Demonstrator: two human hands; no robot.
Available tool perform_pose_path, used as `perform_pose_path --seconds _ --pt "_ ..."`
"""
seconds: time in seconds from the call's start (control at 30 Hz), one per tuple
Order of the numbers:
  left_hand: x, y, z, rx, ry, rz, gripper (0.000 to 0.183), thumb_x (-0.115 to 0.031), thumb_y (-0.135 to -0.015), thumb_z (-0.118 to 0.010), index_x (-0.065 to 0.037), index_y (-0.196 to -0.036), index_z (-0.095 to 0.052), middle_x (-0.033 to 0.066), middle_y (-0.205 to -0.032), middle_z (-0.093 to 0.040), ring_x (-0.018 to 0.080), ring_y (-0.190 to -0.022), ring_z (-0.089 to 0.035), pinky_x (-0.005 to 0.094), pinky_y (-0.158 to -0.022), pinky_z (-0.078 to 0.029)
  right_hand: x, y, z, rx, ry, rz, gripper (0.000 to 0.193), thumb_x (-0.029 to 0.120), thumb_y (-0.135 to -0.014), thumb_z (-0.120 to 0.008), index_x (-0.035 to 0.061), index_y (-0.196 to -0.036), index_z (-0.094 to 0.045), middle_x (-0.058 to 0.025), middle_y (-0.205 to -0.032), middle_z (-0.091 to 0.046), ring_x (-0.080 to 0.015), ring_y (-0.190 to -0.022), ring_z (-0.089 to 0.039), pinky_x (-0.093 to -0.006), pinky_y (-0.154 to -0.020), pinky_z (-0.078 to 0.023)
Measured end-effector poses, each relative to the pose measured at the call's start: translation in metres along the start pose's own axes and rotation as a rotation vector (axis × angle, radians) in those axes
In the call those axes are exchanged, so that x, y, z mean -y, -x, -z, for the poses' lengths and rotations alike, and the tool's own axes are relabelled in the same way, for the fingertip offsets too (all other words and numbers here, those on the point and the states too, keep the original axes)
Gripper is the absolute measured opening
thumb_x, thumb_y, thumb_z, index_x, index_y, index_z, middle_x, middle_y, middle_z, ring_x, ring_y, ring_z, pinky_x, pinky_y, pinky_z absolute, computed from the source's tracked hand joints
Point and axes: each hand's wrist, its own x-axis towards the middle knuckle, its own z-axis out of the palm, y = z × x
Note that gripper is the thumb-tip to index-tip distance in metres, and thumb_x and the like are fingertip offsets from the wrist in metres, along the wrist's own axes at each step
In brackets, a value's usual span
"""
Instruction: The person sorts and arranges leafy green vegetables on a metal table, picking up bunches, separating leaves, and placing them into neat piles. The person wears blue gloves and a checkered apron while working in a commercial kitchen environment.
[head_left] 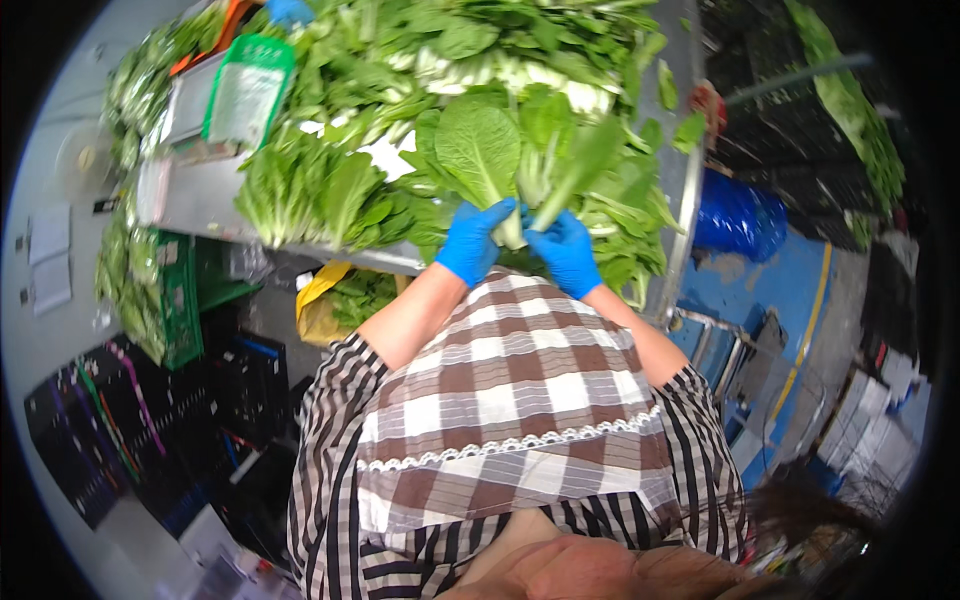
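In blue gloves, both my hands are at the near edge of a metal table point(683, 205) heaped with leafy greens. My left hand point(475, 242) is closed around the pale base of a head of leafy greens point(478, 148), whose broad leaf points away from me. Right beside it, my right hand point(567, 254) pinches the stem of a single leaf point(588, 168), smeared by motion and slanting up to the right. The fingers nearly meet at the stems. More loose greens point(280, 185) lie to the left, and a white-stemmed pile point(510, 70) covers the far side.
A green plastic tray point(248, 92) stands at the back left, with another person's blue-gloved hand point(290, 12) near it. Bagged greens fill a green crate point(178, 300) at left. A yellow bag point(320, 305) sits below the table. Black crates point(100, 420) stand lower left; a blue drum point(738, 215) stands right.
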Motion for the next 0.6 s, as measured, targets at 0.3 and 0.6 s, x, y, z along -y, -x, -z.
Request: perform_pose_path --seconds 0.3,0.6 --pt "-0.067 0.018 0.032 -0.340 -0.177 -0.234 0.021 -0.014 -0.084 -0.069 0.001 -0.097 -0.065 0.0116 -0.089 -0.067 0.0209 -0.077 -0.065 0.0339 -0.070 -0.054 -0.016 -0.014 0.028 -0.207 -0.139 -0.019 0.011 0.012 -0.088 -0.063 0.0024 -0.093 -0.059 -0.0065 -0.079 -0.062 -0.0140 -0.063 -0.059 -0.0269 -0.059 -0.048" --pt "-0.183 0.043 0.218 -0.712 -1.616 -0.724 0.092 -0.008 -0.071 -0.076 0.007 -0.144 -0.022 0.0266 -0.141 -0.037 0.0373 -0.126 -0.041 0.0398 -0.109 -0.032 -0.005 -0.001 0.041 0.029 0.412 -0.030 0.026 0.021 -0.087 -0.066 0.0010 -0.104 -0.063 -0.0085 -0.082 -0.066 -0.0147 -0.068 -0.062 -0.0286 -0.060 -0.049"
